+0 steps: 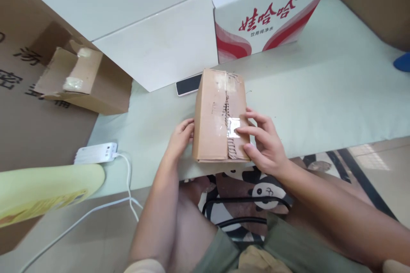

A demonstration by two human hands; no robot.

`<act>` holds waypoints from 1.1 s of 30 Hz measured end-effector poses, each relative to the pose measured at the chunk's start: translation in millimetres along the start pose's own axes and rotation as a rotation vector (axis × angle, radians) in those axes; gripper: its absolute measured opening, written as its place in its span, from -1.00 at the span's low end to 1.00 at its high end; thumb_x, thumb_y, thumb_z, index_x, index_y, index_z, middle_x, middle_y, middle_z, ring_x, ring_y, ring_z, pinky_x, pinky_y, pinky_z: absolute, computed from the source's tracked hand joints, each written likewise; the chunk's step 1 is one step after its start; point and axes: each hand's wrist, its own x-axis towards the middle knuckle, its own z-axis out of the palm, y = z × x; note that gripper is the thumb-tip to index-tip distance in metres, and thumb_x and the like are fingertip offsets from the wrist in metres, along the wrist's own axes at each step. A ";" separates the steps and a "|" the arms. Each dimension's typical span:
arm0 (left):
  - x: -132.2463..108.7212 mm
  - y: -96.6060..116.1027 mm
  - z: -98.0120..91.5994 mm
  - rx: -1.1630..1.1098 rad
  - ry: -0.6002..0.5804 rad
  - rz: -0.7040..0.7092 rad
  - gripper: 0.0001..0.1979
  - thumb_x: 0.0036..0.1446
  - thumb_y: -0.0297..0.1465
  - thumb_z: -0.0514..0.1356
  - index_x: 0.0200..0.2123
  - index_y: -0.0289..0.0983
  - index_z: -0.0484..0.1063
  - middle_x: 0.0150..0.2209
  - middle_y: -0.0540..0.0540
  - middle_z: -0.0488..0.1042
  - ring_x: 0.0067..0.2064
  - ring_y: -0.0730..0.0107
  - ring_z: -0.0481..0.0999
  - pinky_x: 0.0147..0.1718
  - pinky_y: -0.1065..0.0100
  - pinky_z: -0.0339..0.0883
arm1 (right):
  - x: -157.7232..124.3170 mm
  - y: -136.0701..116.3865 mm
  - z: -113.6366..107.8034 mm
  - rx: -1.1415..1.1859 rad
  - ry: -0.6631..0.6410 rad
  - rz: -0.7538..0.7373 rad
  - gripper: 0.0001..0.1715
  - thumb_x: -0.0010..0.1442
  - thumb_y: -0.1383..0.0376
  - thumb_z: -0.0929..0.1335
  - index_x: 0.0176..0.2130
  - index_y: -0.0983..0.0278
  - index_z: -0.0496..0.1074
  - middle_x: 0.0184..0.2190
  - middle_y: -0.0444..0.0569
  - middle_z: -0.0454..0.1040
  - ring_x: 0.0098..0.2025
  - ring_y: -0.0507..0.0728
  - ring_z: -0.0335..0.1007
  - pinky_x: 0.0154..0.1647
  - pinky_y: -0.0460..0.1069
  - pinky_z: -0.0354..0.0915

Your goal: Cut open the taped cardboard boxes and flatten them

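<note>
A small brown cardboard box (211, 123) stands near the front edge of the pale-green-covered table. Clear tape and dark scribble-like marks run along the seam on its top. My left hand (180, 137) presses against the box's left side, its fingertips partly hidden behind the cardboard. On the right side, my right hand (267, 145) grips the edge, with the thumb low and the fingers curved onto the taped top. The box is held between both hands.
Behind the box lies a dark-screened phone-like device (188, 85), beside white panels and a red-and-white water carton (256, 25). An opened brown box (112, 81), a white power bank with a cable (96, 153) and a pale yellow container (51, 187) stand left. Something blue (402, 62) is far right.
</note>
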 end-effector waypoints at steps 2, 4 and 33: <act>4.6 0.7 -9.6 0.085 0.187 0.137 -0.48 -0.09 -0.09 0.46 -0.11 -0.24 0.54 -0.29 -0.11 0.63 -0.15 0.07 0.64 -0.16 0.16 0.51 | 0.7 1.8 -0.2 0.002 -0.057 -0.039 -0.51 0.36 0.28 0.34 0.25 0.07 0.42 0.27 0.09 0.31 0.46 0.33 0.16 0.47 0.32 0.21; 8.2 2.8 -19.4 0.016 0.274 0.327 -0.42 -0.07 0.02 0.44 -0.05 -0.18 0.52 -0.08 -0.17 0.63 0.05 -0.01 0.60 0.00 0.07 0.49 | 0.9 2.9 1.5 0.010 -0.150 -0.102 -0.41 0.39 0.25 0.31 0.36 0.08 0.30 0.35 0.13 0.25 0.47 0.31 0.15 0.47 0.30 0.21; 15.9 -12.8 -12.8 -0.007 0.000 0.823 -0.52 0.20 0.14 0.13 -0.07 -0.08 0.45 0.44 -0.08 0.16 0.50 -0.13 0.07 0.43 -0.16 0.03 | 23.8 31.2 -5.0 -0.441 -0.135 0.713 -0.65 0.27 0.09 0.25 -0.07 0.23 0.40 -0.28 0.00 0.53 -0.44 0.14 0.43 -0.30 0.07 0.28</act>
